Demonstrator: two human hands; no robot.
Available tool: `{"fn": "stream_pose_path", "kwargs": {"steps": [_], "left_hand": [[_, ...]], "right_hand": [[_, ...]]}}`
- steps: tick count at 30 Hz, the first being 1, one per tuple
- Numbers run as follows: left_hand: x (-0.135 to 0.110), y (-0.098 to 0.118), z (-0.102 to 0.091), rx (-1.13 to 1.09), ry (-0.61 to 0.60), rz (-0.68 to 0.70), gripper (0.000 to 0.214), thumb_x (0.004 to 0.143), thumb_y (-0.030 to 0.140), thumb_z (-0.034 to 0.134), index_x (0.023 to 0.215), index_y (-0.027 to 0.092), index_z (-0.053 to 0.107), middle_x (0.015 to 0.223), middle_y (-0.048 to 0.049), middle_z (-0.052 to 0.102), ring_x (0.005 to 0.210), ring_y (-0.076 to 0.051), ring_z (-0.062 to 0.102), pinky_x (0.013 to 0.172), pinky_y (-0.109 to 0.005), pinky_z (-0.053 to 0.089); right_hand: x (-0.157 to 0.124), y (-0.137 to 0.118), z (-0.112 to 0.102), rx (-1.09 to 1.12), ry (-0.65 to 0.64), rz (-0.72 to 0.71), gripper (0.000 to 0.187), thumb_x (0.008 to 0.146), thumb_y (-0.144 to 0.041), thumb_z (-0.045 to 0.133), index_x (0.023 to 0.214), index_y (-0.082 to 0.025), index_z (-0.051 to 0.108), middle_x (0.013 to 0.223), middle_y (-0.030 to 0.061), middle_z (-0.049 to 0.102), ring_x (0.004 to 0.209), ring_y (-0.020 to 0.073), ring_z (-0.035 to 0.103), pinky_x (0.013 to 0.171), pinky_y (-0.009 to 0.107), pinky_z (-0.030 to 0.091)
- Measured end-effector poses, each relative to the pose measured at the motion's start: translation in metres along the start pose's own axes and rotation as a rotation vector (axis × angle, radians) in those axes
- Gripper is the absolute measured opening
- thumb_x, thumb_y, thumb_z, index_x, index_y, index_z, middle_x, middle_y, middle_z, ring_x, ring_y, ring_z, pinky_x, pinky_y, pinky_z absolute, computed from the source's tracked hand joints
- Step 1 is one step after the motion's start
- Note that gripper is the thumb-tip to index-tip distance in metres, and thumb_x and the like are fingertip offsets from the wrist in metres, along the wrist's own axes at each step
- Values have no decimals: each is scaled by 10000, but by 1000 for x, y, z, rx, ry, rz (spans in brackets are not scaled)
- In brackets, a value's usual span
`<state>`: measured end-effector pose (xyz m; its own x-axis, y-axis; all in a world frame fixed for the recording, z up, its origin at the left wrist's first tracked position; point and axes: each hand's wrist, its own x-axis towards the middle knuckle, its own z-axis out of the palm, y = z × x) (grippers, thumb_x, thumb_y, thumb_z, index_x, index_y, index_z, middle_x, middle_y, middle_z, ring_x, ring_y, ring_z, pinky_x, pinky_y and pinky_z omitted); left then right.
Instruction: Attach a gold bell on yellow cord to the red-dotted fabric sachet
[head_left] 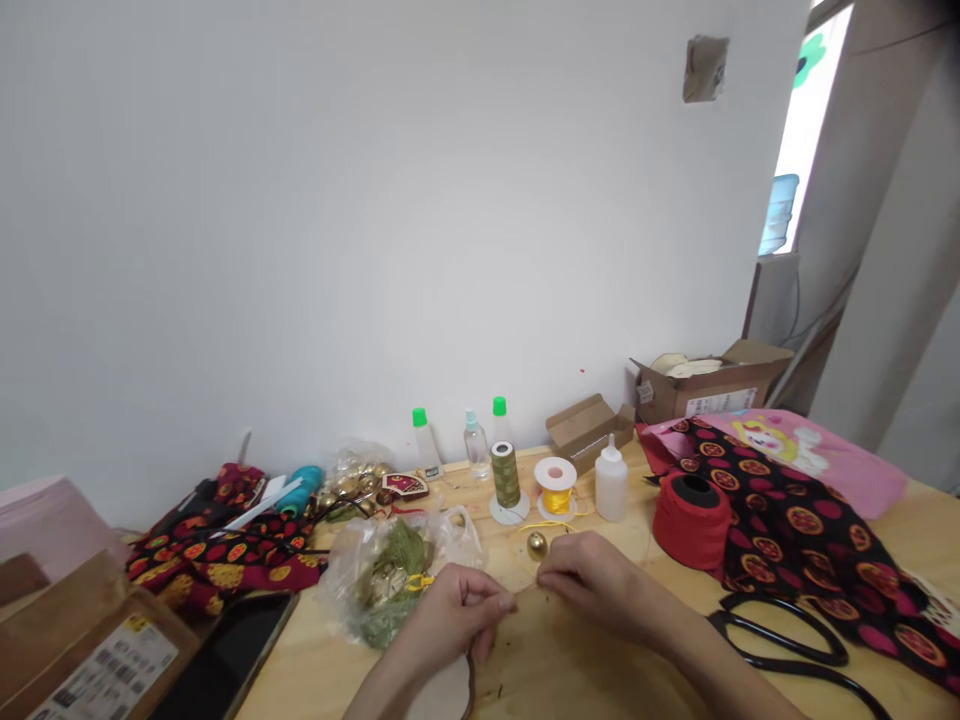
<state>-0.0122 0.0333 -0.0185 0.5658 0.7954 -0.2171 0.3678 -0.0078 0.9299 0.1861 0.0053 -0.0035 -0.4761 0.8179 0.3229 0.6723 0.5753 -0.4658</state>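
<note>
My left hand (466,608) is closed in a pinch, thumb against fingers, above the wooden table (555,650). Facing it, my right hand (581,578) pinches too. A thin pale thread (525,590) seems to run across the small gap between the fingertips; its ends are hidden in the fingers. Just behind my right hand lies a round gold bell (537,545). Yellow cord (556,500) on a white spool trails toward it. Left of my left hand is a clear plastic bag (341,570) of green tassels (401,560). A pale flat piece (442,692) lies under my left wrist.
Behind stand an olive thread cone (505,475), a white squeeze bottle (611,485) and green-capped bottles (426,445). On the right are a red thread cone (691,522), black-handled scissors (787,640) and patterned fabric (795,520). A phone (232,650) and cardboard box (90,640) lie left.
</note>
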Motion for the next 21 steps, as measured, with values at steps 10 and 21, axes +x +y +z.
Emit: {"fn": "stream_pose_path", "kwargs": {"steps": [10,21], "left_hand": [[-6,7,2,-16,-30,141,375,677,407,585,909,114,616,817,-81,676,687,-138,577,617,-212,417],[-5,51,18,-287,-102,105,296,716,370,557,775,105,674,717,-76,663,643,-137,586,651,-239,440]], "right_hand": [[-2,-5,-7,-45,246,-77,207,821,-173,414,731,-170,600,683,32,552,679,135,484,603,221,351],[-1,-2,-14,-170,380,-216,234,832,-232,432,813,-274,661,704,28,546,636,126,441,554,234,323]]}}
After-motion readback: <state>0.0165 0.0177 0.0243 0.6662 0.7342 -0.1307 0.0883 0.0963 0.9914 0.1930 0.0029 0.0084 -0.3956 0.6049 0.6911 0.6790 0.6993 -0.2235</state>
